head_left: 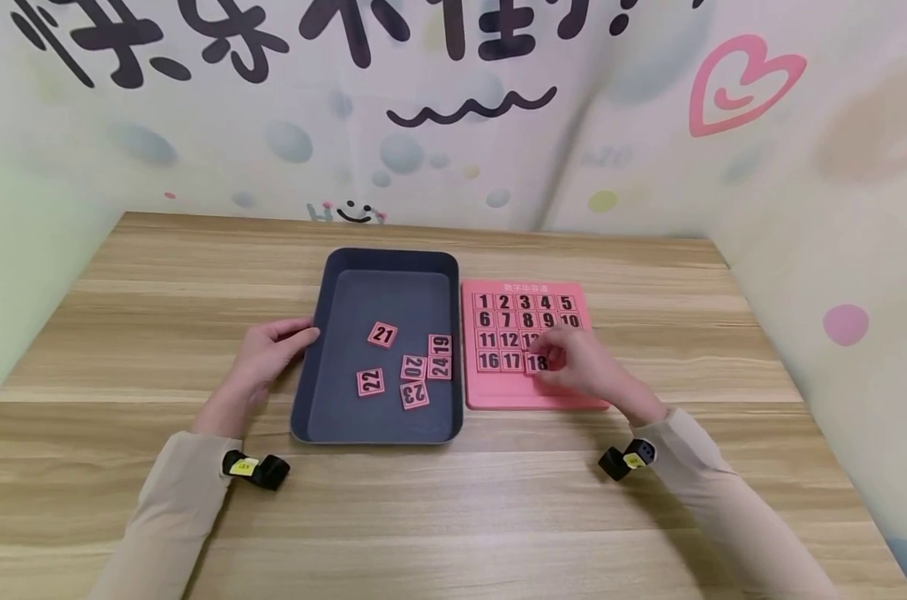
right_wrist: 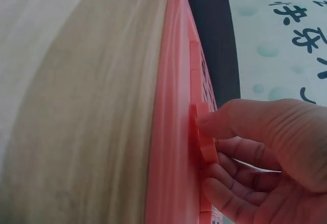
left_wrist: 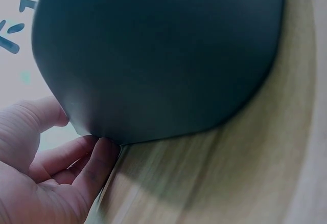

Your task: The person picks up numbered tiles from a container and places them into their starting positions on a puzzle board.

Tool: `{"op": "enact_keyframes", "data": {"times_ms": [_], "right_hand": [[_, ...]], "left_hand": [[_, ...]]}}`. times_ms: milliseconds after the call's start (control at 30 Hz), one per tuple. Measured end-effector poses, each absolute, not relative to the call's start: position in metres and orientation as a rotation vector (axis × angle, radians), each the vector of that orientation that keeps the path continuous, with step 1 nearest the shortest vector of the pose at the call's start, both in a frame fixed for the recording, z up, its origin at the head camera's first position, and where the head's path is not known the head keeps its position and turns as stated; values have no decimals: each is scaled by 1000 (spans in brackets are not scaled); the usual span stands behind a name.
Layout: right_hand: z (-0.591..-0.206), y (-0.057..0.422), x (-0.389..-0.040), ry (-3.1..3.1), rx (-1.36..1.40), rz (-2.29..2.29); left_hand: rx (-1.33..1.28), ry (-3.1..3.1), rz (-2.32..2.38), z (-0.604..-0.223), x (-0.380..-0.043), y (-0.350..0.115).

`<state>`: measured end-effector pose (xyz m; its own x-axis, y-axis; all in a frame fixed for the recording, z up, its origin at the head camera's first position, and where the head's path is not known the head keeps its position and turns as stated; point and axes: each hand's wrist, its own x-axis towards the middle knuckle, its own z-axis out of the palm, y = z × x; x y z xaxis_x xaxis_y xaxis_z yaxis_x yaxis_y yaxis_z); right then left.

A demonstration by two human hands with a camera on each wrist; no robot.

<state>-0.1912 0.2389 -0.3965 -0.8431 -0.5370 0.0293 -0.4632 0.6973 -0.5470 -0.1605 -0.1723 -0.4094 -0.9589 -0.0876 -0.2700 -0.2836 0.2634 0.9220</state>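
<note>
My right hand (head_left: 576, 360) pinches the pink number tile 18 (head_left: 536, 362) over the fourth row of the pink puzzle board (head_left: 528, 392), just right of tile 17. In the right wrist view, the thumb and fingers grip the tile's edges (right_wrist: 206, 142) at the board's raised inner side. Tiles 1 to 12 and 16 show in rows; the hand partly covers the third row's right part. At the left wall of the dark grey tray (head_left: 393, 429), my left hand (head_left: 266, 358) grips the rim between thumb and fingers, as the left wrist view also shows.
Loose tiles lie in the tray: tile 21 (head_left: 383, 335), tile 22 (head_left: 370, 382), tile 20 (head_left: 413, 367), tile 23 (head_left: 414, 395), tile 19 (head_left: 440, 344) and tile 24 (head_left: 439, 367). Tray and board stand side by side on a wooden table (head_left: 453, 517) before a printed wall covering (head_left: 236, 167).
</note>
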Motion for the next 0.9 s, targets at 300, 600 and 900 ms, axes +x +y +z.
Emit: {"op": "enact_keyframes", "data": {"times_ms": [300, 600, 900], "right_hand": [[-404, 237, -188, 2803, -766, -889], [-401, 234, -189, 2809, -654, -913], [-383, 220, -198, 2857, -795, -882]], "left_hand": [[-375, 2354, 1767, -409, -160, -172], [-396, 2344, 1747, -406, -160, -170], [-388, 2350, 1756, -406, -159, -171]]}}
